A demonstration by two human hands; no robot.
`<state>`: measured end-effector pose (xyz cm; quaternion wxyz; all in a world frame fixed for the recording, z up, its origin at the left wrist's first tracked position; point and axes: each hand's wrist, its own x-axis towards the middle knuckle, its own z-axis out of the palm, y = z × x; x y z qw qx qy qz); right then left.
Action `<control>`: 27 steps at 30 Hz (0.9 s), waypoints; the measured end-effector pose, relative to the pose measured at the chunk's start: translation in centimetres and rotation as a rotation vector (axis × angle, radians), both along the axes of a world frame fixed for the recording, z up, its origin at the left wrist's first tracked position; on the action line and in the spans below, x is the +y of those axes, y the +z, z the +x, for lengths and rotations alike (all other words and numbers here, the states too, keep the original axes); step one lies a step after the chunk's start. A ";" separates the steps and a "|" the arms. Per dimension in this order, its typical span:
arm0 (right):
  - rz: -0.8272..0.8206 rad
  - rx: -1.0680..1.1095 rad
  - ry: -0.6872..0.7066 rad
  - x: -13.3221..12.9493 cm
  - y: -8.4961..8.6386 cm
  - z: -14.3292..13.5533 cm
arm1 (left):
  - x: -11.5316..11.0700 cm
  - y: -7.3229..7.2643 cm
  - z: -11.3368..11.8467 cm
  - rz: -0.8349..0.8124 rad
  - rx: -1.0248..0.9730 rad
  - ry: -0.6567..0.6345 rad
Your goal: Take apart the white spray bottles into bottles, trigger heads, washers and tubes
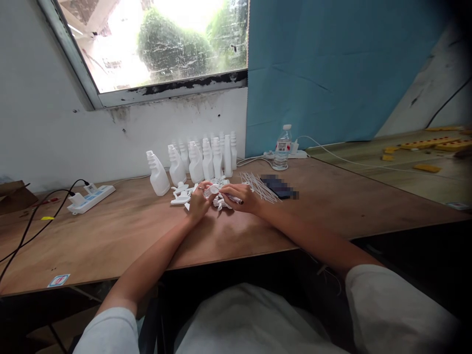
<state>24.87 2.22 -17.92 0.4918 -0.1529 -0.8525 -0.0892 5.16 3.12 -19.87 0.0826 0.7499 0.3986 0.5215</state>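
Observation:
My left hand (199, 204) is closed on a white plastic spray trigger head (212, 190), held just above the table. In my right hand (244, 197) is a slim marker pen (235, 199) with a dark end, its front end up against the white part. My fingers hide some of both things. Around and beneath my hands lies a loose heap of white trigger sprayer parts (180, 195). Behind it, white spray bottles (158, 174) without heads stand upright in rows. Several thin white tubes (260, 187) are spread to the right of my right hand.
A dark phone (278, 187) lies right of the tubes. Beyond it stands a clear water bottle (282, 150) beside a cable and power strip (297, 154). Another power strip (92, 198) with black cords sits at left. The brown table (236, 241) ends in front of my body.

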 end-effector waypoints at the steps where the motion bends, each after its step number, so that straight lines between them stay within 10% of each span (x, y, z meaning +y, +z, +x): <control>1: -0.006 -0.004 0.001 0.0 0.0 -0.1 | 0.0 -0.1 -0.1 0.003 0.008 0.001; 27: -0.694 0.417 0.258 0.0 0.0 -0.8 | 0.8 -0.6 -0.4 0.037 0.039 -0.025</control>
